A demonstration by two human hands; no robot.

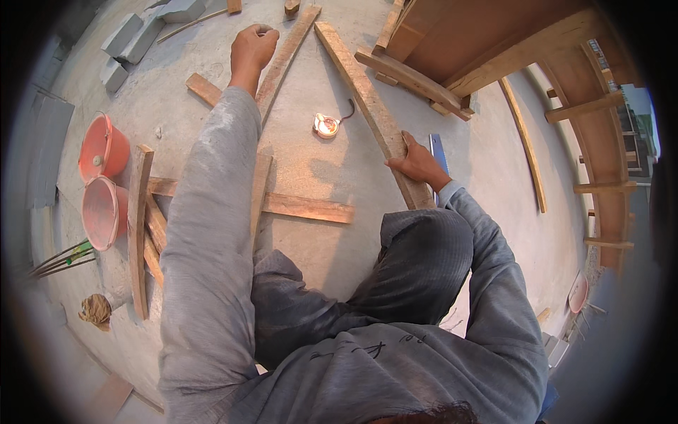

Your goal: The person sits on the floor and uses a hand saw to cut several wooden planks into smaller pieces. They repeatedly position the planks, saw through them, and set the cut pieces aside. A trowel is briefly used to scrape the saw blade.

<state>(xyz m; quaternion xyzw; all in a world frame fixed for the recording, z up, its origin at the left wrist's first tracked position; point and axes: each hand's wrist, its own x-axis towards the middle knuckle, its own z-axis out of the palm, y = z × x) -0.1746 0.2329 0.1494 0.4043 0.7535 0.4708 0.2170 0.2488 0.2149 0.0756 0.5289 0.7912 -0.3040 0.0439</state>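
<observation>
My right hand (417, 164) grips the near end of a long wooden plank (359, 86), thumb across its top face. The plank slants away to the far left. My left hand (253, 53) is raised on an outstretched arm, its fingers curled closed; whatever they may hold is hidden. Beside that hand lies another wooden plank (288, 58), partly covered by my sleeve. A round tape measure (326, 126) with a dark strap rests on the concrete between the two planks. Just beyond my right wrist shows the blue blade of a handsaw (438, 151).
Two red buckets (103, 145) stand at left, near crossed wood pieces (139, 233). A short board (308, 208) lies before my knees. Grey blocks (134, 37) sit at the far left. Large wooden formwork (487, 42) rises at the far right, with a loose batten (524, 145) below it.
</observation>
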